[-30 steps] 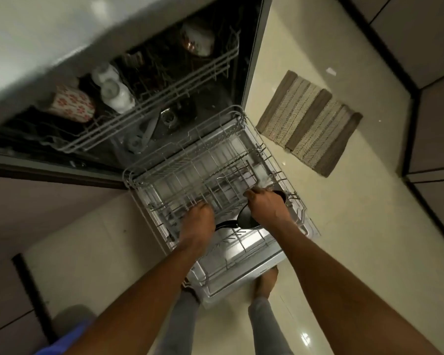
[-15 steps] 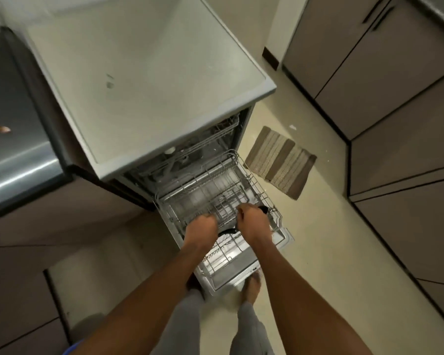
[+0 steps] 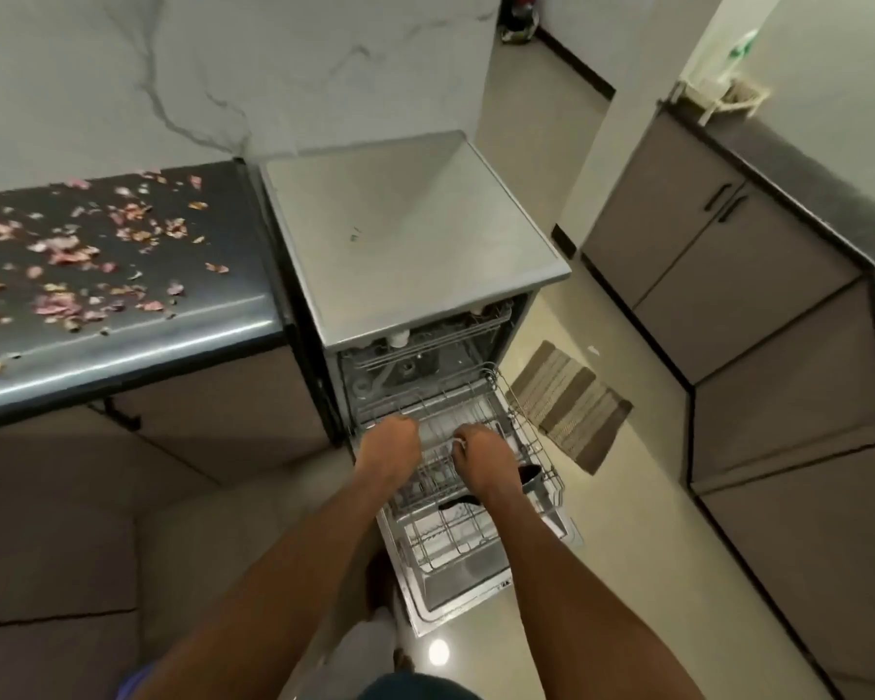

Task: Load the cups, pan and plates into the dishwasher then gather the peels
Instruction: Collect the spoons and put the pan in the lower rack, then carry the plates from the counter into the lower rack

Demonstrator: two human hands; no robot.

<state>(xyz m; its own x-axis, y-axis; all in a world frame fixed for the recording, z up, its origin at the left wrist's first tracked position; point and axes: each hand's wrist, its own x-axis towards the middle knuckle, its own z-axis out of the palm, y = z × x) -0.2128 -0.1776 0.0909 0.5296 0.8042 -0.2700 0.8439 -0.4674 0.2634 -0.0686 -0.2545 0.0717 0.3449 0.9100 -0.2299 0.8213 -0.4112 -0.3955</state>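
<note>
Both hands over pulled-out lower rack (image 3: 536, 449): left hand (image 3: 392, 447) fisted on wire, right hand (image 3: 481, 454) grip unclear; pan (image 3: 529, 472) at rack's right edge.

Black pan (image 3: 529, 474) in lower rack (image 3: 551, 477) — pink peels (image 3: 61, 255) strewn on counter.

A striped mat (image 3: 569, 405) lies on the pale floor (image 3: 627, 548) beside brown cabinets (image 3: 688, 255); marble wall (image 3: 223, 68) behind.

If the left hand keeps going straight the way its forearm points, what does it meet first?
The left hand points up-frame over the lower rack, toward the dishwasher opening. It would probably first meet the rack's rear wires, then the tub; depth is unclear.
</note>
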